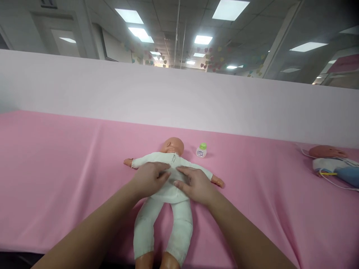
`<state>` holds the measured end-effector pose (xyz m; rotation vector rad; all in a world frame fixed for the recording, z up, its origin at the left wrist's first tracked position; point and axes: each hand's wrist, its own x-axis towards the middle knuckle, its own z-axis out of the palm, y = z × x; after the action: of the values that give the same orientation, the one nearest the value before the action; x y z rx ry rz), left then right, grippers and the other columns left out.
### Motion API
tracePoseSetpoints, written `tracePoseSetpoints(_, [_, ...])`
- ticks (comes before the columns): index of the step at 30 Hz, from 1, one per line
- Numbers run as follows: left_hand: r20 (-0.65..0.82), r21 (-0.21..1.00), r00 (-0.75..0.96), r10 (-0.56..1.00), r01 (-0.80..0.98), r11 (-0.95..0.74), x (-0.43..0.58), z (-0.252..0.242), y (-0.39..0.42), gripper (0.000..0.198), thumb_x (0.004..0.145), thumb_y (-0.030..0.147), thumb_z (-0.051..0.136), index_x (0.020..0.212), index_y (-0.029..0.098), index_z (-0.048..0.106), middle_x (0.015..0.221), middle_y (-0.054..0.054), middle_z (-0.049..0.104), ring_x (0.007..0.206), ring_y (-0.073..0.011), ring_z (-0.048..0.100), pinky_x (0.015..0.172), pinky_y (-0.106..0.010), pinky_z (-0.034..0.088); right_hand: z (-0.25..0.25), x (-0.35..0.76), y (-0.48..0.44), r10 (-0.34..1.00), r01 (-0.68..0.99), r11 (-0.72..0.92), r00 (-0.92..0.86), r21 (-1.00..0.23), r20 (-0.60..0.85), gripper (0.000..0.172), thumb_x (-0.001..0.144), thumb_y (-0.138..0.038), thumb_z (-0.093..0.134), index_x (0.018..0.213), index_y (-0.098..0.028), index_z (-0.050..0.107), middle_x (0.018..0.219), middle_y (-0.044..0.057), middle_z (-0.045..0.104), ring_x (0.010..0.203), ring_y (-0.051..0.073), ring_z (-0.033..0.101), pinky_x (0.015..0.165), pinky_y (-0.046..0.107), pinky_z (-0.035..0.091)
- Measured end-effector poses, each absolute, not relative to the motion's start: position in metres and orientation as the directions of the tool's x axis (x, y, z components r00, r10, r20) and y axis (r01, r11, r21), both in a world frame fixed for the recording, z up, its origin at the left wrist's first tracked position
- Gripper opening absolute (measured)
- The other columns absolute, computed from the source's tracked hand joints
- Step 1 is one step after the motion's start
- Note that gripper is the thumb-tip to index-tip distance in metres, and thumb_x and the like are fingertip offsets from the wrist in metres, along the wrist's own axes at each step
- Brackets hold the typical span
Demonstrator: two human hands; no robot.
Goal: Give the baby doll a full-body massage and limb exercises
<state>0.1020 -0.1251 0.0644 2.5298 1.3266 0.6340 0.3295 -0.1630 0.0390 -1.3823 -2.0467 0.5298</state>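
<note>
A baby doll in a white suit lies stretched out on the pink-covered table, its arms spread and its feet toward me. Its head is at the far end, and the face cannot be made out. My left hand rests on the left side of the doll's torso, fingers stretched inward. On the right side of the torso lies my right hand, also with fingers extended. Both hands are apart from each other and hold nothing. Just beyond the doll's right-side arm stands a small bottle with a green cap and a printed label.
Pink cloth covers the table. Toward the right edge lies another doll with white and blue cloth, a pale cord and a yellow strip by it. A white low wall runs along the back, with glass panels above.
</note>
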Motion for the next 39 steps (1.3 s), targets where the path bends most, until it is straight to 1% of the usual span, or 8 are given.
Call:
tracePoseSetpoints(3, [0.324,0.32,0.509,0.797,0.734,-0.599,0.102,0.058,-0.114,0.051,0.099,0.041,0.048,0.142,0.018,0.063,0.148,-0.007,0.063,0.142,-0.0286,0.053,0.119,-0.044,0.042,0.036,0.328,-0.158,0.935,0.713,0.354,-0.245,-0.605,0.258,0.083,0.09,-0.067,0.064,0.155,-0.017,0.049,0.16,0.012,0.047,0.151,0.031,0.04,0.126,0.05,0.031])
tracePoseSetpoints(7, [0.285,0.23,0.586,0.759,0.727,-0.647,0.108,0.045,-0.109,0.056,0.101,0.036,0.043,0.152,0.015,0.052,0.161,-0.008,0.048,0.154,-0.0278,0.037,0.126,-0.048,0.032,0.031,0.325,-0.153,0.943,0.711,0.331,-0.273,-0.62,0.191,0.095,0.09,-0.068,0.063,0.163,-0.016,0.031,0.17,0.013,0.027,0.159,0.03,0.024,0.129,0.05,0.024])
tracePoseSetpoints(14, [0.208,0.194,0.664,0.718,0.691,-0.696,0.119,0.038,-0.118,0.055,0.099,0.027,0.044,0.151,0.012,0.052,0.159,-0.01,0.05,0.153,-0.0316,0.037,0.125,-0.053,0.033,0.03,0.322,-0.155,0.928,0.695,0.362,-0.336,-0.621,0.164,0.094,0.089,-0.071,0.063,0.162,-0.018,0.034,0.169,0.013,0.03,0.159,0.03,0.024,0.129,0.049,0.024])
tracePoseSetpoints(20, [0.301,0.235,0.609,0.734,0.699,-0.676,0.115,0.051,-0.112,0.044,0.098,0.031,0.048,0.137,0.021,0.067,0.139,-0.007,0.07,0.142,-0.0309,0.054,0.117,-0.051,0.043,0.032,0.325,-0.153,0.936,0.7,0.352,-0.273,-0.622,0.223,0.084,0.092,-0.069,0.06,0.158,-0.019,0.044,0.163,0.011,0.043,0.155,0.029,0.034,0.127,0.047,0.028])
tracePoseSetpoints(24, [0.379,0.204,0.527,0.761,0.755,-0.624,0.116,0.057,-0.099,0.052,0.099,0.039,0.047,0.143,0.015,0.061,0.153,-0.012,0.057,0.146,-0.0308,0.048,0.122,-0.05,0.038,0.026,0.329,-0.143,0.942,0.718,0.331,-0.208,-0.613,0.265,0.089,0.093,-0.07,0.057,0.16,-0.014,0.038,0.167,0.012,0.035,0.158,0.028,0.026,0.13,0.048,0.023])
tracePoseSetpoints(28, [0.312,0.155,0.592,0.743,0.74,-0.654,0.12,0.048,-0.092,0.057,0.099,0.038,0.046,0.149,0.013,0.055,0.162,-0.012,0.047,0.154,-0.0313,0.036,0.127,-0.051,0.029,0.025,0.329,-0.141,0.95,0.72,0.312,-0.246,-0.62,0.191,0.094,0.093,-0.069,0.057,0.164,-0.014,0.029,0.171,0.013,0.024,0.16,0.029,0.02,0.13,0.049,0.02])
tracePoseSetpoints(33, [0.26,0.136,0.646,0.718,0.711,-0.69,0.122,0.041,-0.1,0.049,0.098,0.033,0.045,0.141,0.016,0.062,0.151,-0.011,0.06,0.145,-0.031,0.049,0.122,-0.052,0.036,0.032,0.327,-0.147,0.948,0.717,0.311,-0.282,-0.624,0.148,0.086,0.092,-0.066,0.061,0.16,-0.018,0.039,0.166,0.012,0.037,0.156,0.031,0.032,0.127,0.049,0.026])
tracePoseSetpoints(39, [0.231,0.192,0.614,0.755,0.732,-0.654,0.118,0.063,-0.112,0.036,0.092,0.032,0.051,0.118,0.022,0.074,0.123,-0.007,0.077,0.116,-0.0333,0.069,0.103,-0.05,0.05,0.037,0.325,-0.152,0.957,0.69,0.288,-0.226,-0.664,0.18,0.072,0.089,-0.068,0.064,0.143,-0.021,0.062,0.148,0.011,0.061,0.139,0.033,0.054,0.116,0.048,0.042])
